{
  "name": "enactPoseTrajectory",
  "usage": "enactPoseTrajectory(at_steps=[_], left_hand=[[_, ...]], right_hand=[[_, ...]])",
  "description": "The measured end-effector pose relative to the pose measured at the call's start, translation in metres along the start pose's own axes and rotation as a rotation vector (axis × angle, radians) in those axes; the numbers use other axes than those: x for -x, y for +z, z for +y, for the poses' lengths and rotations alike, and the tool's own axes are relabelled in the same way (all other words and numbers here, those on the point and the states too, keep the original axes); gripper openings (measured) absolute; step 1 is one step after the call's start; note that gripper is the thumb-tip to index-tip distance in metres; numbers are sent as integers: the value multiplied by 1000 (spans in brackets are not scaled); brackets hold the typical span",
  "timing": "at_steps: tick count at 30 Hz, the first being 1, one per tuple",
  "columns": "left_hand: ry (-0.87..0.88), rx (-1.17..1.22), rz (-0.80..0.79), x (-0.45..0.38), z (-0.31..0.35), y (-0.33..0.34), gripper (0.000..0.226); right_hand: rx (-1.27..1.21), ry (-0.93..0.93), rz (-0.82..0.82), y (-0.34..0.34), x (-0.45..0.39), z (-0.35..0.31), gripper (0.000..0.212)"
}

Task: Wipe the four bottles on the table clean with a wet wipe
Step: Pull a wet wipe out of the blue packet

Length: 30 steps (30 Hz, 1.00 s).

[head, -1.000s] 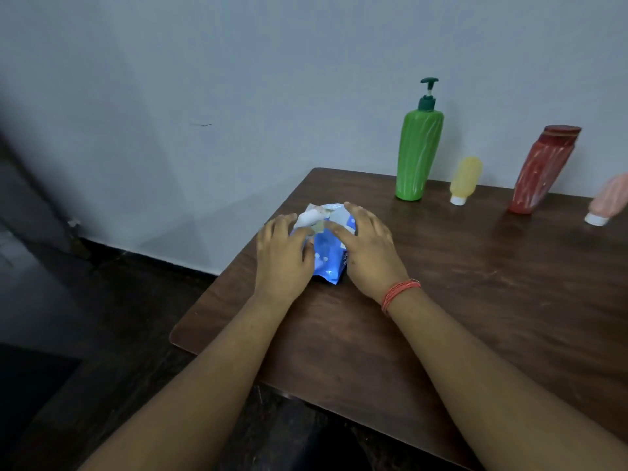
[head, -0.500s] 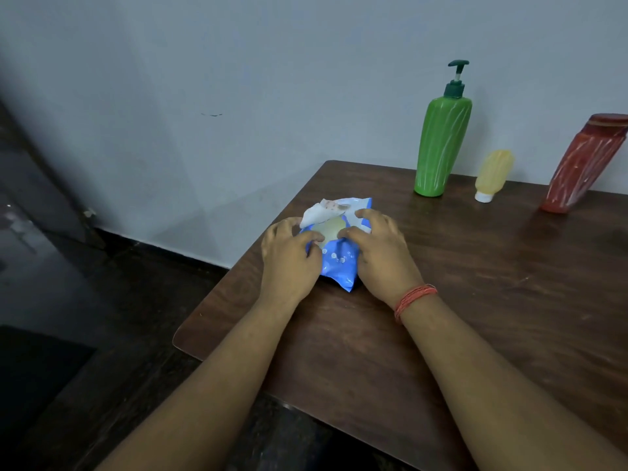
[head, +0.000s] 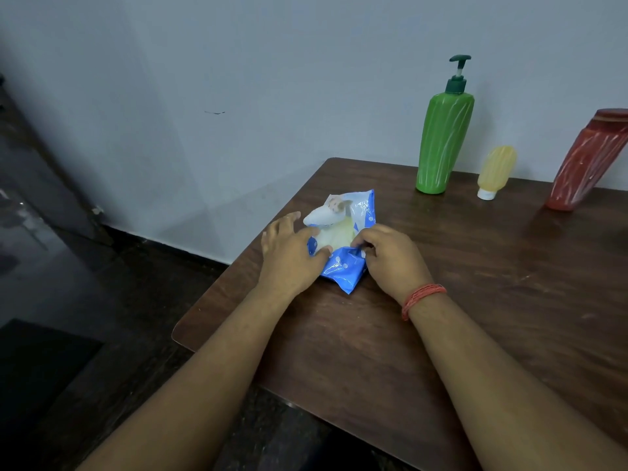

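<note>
Head view. The wet wipe pack (head: 343, 246) lies on the table (head: 475, 300) near its left edge, with the flap (head: 326, 212) peeled back and a pale wipe (head: 334, 234) exposed in the opening. The left hand (head: 292, 256) rests on the pack's left side, fingers spread and fairly straight, thumb on the wipe. The right hand (head: 390, 256) has its fingers curled at the opening, pinching at the wipe's edge.

Compared with one second ago, the flap stands higher and the wipe is uncovered; both hands previously lay flat over the pack. Judgement: extraction of a wipe is starting; no bottle is wiped yet.

The green pump bottle (head: 443, 137), yellow bottle (head: 496, 171) and red bottle (head: 591, 161) stand at the far edge. The fourth, pink bottle has left the frame.
</note>
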<state>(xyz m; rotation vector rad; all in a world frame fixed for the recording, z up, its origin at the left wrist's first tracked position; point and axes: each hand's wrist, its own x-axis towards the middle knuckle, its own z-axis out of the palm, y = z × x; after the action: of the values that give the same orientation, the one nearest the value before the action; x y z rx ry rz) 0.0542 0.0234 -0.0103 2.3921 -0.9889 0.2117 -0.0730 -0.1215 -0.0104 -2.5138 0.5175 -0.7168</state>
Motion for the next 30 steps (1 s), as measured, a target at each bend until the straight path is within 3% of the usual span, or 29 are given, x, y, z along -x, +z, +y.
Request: enactPoseTrajectory(at_steps=[3,9,11,15,19,25,30], left_hand=[[-19,-45,-43,-7,1,-3,51],[-106,49,18,-18,13,-6,15],[-120,60,48,-19,16,-8,16],[-65,-132,-45,-17,15,-9,32],[-65,-150,-73,-19,15,-10,26],[-64,-7,77,-21,15,-6,12],[-125,359,191,-25,22,-8,6]], right_hand=[[-3,11,-4,-1,0,-1,28],[-7,4,-16,-1,0,-1,28],[-4,3,-16,-1,0,-1,28],[1,-4,-12,0,1,-1,27],[6,0,-13,-1,1,-2,27],[15,12,-20,-2,2,-3,26],[21,6,-21,-2,0,-3,25]])
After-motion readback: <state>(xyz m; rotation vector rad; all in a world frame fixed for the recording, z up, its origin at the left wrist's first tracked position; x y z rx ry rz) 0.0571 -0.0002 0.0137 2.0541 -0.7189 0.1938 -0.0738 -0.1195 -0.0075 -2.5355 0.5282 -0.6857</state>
